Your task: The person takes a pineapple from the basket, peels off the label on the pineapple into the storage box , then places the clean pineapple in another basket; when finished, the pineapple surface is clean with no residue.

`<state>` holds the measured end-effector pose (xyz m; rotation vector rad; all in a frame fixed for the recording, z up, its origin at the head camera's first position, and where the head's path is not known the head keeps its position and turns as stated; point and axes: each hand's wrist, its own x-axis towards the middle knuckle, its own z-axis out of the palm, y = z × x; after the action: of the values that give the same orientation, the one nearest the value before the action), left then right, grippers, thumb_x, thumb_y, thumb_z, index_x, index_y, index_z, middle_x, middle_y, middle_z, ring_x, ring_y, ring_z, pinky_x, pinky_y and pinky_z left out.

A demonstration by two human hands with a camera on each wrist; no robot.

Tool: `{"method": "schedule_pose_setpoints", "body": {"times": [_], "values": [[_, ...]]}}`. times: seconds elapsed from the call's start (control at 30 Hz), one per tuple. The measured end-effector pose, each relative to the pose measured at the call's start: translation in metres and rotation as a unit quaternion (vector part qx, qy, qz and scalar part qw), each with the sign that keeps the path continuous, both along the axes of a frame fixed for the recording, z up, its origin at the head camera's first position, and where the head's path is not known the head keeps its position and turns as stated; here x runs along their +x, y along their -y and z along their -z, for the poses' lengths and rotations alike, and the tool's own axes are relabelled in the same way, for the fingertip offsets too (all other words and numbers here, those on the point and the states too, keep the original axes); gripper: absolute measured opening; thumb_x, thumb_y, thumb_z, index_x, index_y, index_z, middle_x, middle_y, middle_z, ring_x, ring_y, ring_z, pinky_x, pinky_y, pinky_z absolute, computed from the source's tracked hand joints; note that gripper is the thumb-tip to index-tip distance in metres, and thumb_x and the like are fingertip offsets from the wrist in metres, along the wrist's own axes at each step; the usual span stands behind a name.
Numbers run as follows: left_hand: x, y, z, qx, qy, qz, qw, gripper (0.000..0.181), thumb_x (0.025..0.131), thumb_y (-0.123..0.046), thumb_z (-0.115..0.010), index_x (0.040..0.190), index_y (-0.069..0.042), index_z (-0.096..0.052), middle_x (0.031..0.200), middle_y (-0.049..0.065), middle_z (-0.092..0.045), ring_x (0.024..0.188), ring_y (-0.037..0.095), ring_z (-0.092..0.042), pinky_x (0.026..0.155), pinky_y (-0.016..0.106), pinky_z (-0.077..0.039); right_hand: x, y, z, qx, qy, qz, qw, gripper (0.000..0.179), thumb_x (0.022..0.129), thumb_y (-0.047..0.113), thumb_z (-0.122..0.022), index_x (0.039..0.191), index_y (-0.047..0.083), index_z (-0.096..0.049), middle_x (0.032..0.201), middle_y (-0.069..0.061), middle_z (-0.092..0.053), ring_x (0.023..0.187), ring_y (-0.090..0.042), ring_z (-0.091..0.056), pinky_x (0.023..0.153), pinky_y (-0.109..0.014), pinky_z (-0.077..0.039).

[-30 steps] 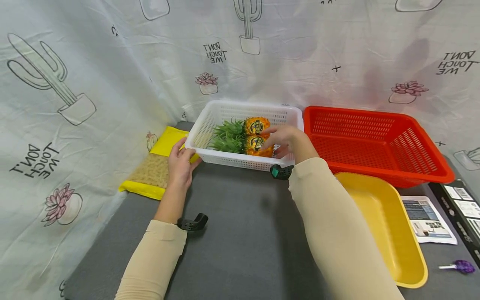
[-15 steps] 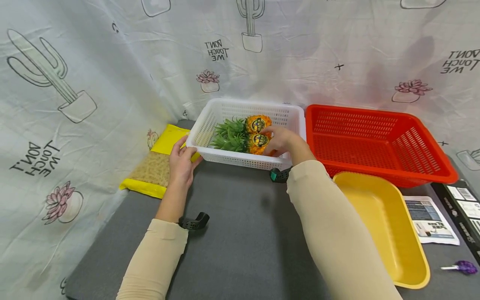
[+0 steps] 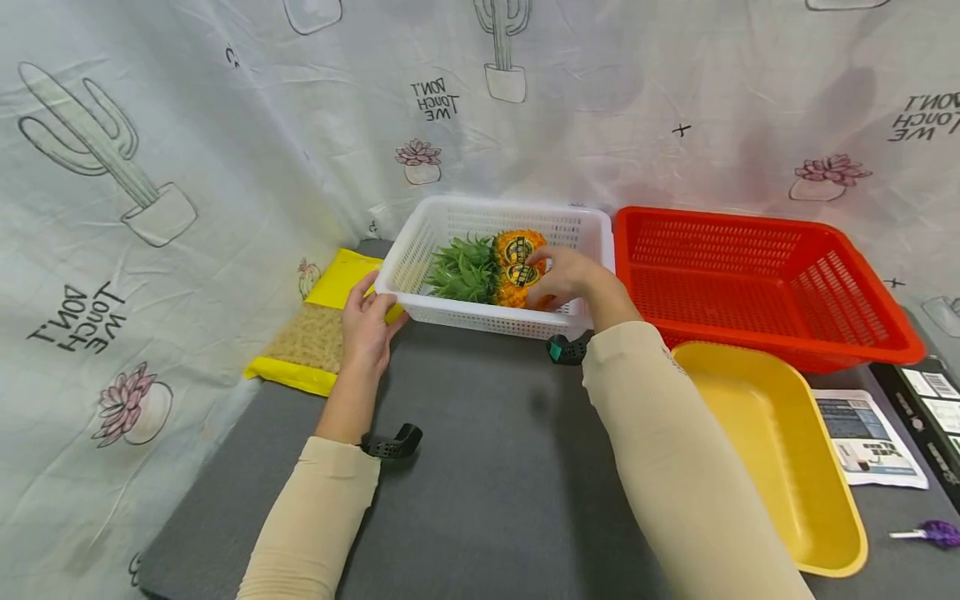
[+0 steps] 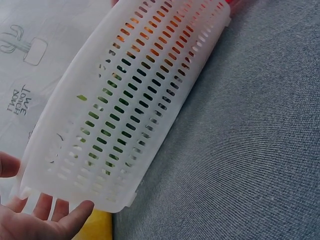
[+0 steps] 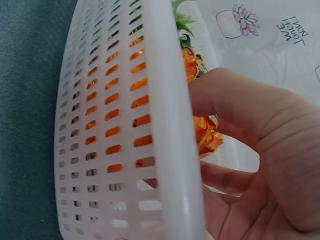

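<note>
Inside the white slotted basket [image 3: 480, 313] lie two orange pineapple-like pieces with green leaves [image 3: 463, 271] pointing left and dark-and-gold labels. My right hand [image 3: 576, 279] reaches over the basket's right end and grips the nearer pineapple [image 3: 513, 293], thumb on the near side. The farther pineapple [image 3: 517, 243] lies right behind it. In the right wrist view, crinkled orange wrapping [image 5: 206, 137] shows between thumb and fingers; the basket wall hides part of it. My left hand [image 3: 366, 333] holds the basket's front left corner, thumb against the outer wall in the left wrist view.
A red basket [image 3: 757, 329] stands right of the white one, with a yellow tray [image 3: 780, 450] in front. Farther right are a white packet [image 3: 873, 442], a black box [image 3: 918, 417] and a purple lollipop [image 3: 937, 533]. A yellow bag of pasta [image 3: 303, 337] lies at the left.
My right hand has lowered from above the pineapples, and its fingers have closed on the nearer one. My left hand stays at the basket corner. The head view has shifted slightly.
</note>
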<state>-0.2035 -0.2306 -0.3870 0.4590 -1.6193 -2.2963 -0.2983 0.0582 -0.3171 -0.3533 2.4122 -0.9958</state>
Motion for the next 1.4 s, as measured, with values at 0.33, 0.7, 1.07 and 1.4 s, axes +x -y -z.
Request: {"method": "schedule_pose_setpoints", "body": {"times": [0.33,0.7,1.07,1.4], "values": [[0.004,0.003,0.002,0.005,0.01,-0.011,0.9999,0.06,0.099,-0.002,-0.054,0.155,-0.018,-0.044,0.151,0.014,-0.048,0.132,0.026,-0.055,0.113,0.053,-0.045,0.004,-0.002,-0.01,-0.032,0.016,0.015,0.9992,0.072,0.085,0.013,-0.077,0.149,0.014,-0.044,0.137,-0.017,-0.052,0.106,-0.033,-0.065,0.091,-0.046,-0.061],[0.006,0.005,0.003,0.014,0.012,-0.005,0.9998,0.057,0.1,-0.002,-0.053,0.154,-0.02,-0.046,0.154,0.013,-0.049,0.138,0.029,-0.051,0.114,0.052,-0.044,0.015,-0.01,-0.032,-0.053,0.0,0.013,0.9985,0.068,0.086,0.013,-0.078,0.144,0.012,-0.043,0.132,-0.018,-0.054,0.098,-0.033,-0.067,0.086,-0.044,-0.062],[0.004,0.004,0.003,0.01,0.007,0.004,0.9999,0.058,0.101,-0.004,-0.053,0.156,-0.019,-0.043,0.155,0.014,-0.047,0.128,0.021,-0.055,0.115,0.053,-0.044,0.023,-0.024,-0.052,-0.066,-0.014,0.009,0.9977,0.066,0.089,0.011,-0.073,0.146,0.01,-0.042,0.143,-0.02,-0.045,0.109,-0.034,-0.065,0.083,-0.041,-0.063],[0.001,0.002,0.002,0.016,0.0,0.011,0.9998,0.056,0.101,-0.003,-0.053,0.154,-0.021,-0.046,0.156,0.015,-0.045,0.131,0.024,-0.054,0.115,0.054,-0.043,0.044,-0.04,-0.066,-0.102,-0.041,0.037,0.9933,0.067,0.089,0.011,-0.075,0.146,0.011,-0.041,0.133,-0.019,-0.05,0.105,-0.034,-0.067,0.077,-0.04,-0.064]]}}
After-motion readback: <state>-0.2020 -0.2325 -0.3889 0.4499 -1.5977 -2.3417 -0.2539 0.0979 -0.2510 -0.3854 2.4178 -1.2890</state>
